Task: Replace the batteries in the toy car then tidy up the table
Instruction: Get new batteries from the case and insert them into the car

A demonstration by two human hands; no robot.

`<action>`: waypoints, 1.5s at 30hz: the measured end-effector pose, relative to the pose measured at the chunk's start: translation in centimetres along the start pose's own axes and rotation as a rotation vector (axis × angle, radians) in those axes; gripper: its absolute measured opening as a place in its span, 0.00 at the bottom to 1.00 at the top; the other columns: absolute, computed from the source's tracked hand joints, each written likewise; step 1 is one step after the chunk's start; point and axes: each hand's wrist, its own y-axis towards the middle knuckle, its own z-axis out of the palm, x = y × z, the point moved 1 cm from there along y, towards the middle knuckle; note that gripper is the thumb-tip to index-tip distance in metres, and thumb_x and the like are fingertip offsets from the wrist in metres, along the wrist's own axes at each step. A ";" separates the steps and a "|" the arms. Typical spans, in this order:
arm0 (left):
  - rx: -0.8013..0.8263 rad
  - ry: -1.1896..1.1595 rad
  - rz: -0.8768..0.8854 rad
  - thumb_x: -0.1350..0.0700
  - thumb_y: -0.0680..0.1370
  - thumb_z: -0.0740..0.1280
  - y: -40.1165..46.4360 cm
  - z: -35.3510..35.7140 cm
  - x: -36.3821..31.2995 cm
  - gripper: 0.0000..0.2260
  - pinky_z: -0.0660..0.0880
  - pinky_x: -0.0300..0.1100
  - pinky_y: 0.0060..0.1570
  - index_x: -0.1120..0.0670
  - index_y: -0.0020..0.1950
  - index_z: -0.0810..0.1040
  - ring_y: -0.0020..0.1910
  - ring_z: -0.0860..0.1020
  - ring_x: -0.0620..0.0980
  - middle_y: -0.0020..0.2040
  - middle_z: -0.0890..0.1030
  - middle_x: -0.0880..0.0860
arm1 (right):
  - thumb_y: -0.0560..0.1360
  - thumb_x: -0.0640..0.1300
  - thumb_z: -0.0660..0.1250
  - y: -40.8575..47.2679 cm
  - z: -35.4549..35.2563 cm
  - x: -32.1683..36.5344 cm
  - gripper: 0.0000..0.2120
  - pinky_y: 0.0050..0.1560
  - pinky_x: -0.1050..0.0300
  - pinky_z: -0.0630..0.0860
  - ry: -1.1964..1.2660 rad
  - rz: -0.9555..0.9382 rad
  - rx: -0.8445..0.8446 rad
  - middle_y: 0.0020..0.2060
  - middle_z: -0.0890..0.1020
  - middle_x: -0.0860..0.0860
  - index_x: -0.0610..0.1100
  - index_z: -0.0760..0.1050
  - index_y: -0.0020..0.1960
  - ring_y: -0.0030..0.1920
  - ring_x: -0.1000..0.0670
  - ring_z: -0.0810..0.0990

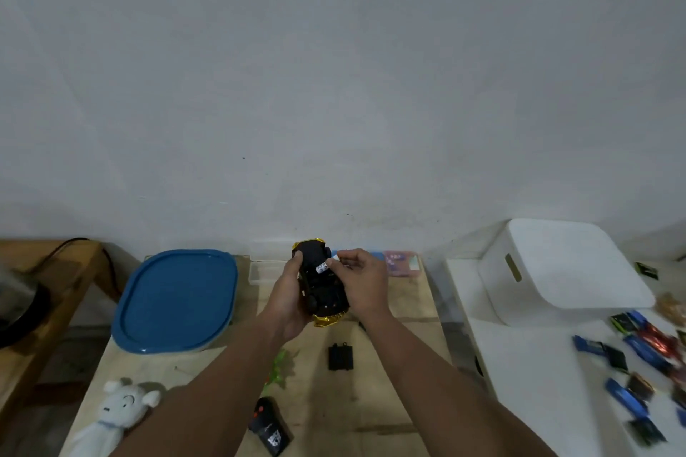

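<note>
The left hand [287, 293] is gripping the toy car [322, 284] upside down above the far middle of the table [389, 401], while the right hand [358, 276] is pinching a battery [322, 267] at its underside. The battery cover [340, 357] is lying nearer the front edge. Keeping the car steady and matching polarity should help the battery seat cleanly.

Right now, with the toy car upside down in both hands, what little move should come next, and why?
Probably press the battery down into the toy car. The left hand holds the car belly up, the right hand pinches at the battery, and the black cover lies off on the table.
</note>
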 end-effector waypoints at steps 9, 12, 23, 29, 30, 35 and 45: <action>-0.032 -0.020 0.104 0.36 0.83 0.60 1.4 1.1 1.7 0.26 0.84 0.56 0.47 0.52 0.74 0.74 0.61 0.84 0.62 0.65 0.83 0.61 | 0.69 0.45 0.80 0.7 0.0 -1.7 0.08 0.53 0.54 0.83 0.148 0.109 -0.044 0.41 0.87 0.54 0.47 0.86 0.48 0.44 0.55 0.86; -0.031 -0.017 0.128 0.36 0.84 0.59 1.9 1.8 1.9 0.26 0.84 0.55 0.48 0.52 0.74 0.74 0.62 0.84 0.62 0.66 0.83 0.60 | 0.69 0.44 0.80 1.2 -0.2 -1.6 0.08 0.54 0.52 0.83 0.237 0.156 -0.037 0.41 0.88 0.52 0.47 0.87 0.47 0.45 0.53 0.87; 0.006 0.042 0.215 0.42 0.87 0.56 2.6 3.1 0.9 0.17 0.82 0.52 0.46 0.50 0.68 0.74 0.57 0.84 0.60 0.61 0.83 0.60 | 0.81 0.53 0.64 0.3 -0.2 -1.4 0.15 0.44 0.62 0.78 -0.346 -0.307 0.006 0.50 0.78 0.56 0.49 0.82 0.61 0.44 0.58 0.79; -0.086 0.144 0.262 0.43 0.87 0.57 3.5 1.3 0.7 0.17 0.81 0.55 0.54 0.50 0.72 0.70 0.61 0.82 0.60 0.65 0.81 0.60 | 0.83 0.57 0.52 0.5 -0.8 -1.6 0.24 0.51 0.54 0.79 -0.658 -0.385 0.345 0.60 0.74 0.53 0.49 0.71 0.73 0.52 0.52 0.79; -0.097 0.145 0.258 0.43 0.87 0.58 3.7 0.8 0.8 0.17 0.81 0.57 0.55 0.50 0.72 0.70 0.61 0.82 0.62 0.65 0.80 0.61 | 0.84 0.55 0.53 1.0 -0.9 -1.4 0.22 0.55 0.54 0.77 -0.588 -0.341 0.402 0.59 0.75 0.52 0.49 0.73 0.72 0.54 0.51 0.78; -0.165 0.152 0.199 0.38 0.82 0.65 4.7 -0.8 0.6 0.23 0.78 0.70 0.60 0.48 0.73 0.72 0.58 0.84 0.67 0.64 0.82 0.61 | 0.81 0.42 0.63 6.0 -3.7 -4.1 0.13 0.62 0.58 0.74 -0.372 0.010 0.090 0.60 0.82 0.49 0.45 0.80 0.63 0.61 0.49 0.79; -0.282 0.207 0.130 0.40 0.83 0.63 8.4 -5.5 3.0 0.21 0.83 0.58 0.52 0.52 0.70 0.76 0.53 0.86 0.65 0.60 0.85 0.61 | 0.76 0.45 0.67 9.3 -2.0 -15.0 0.09 0.51 0.54 0.76 -0.858 0.088 0.363 0.51 0.84 0.47 0.48 0.82 0.55 0.53 0.44 0.81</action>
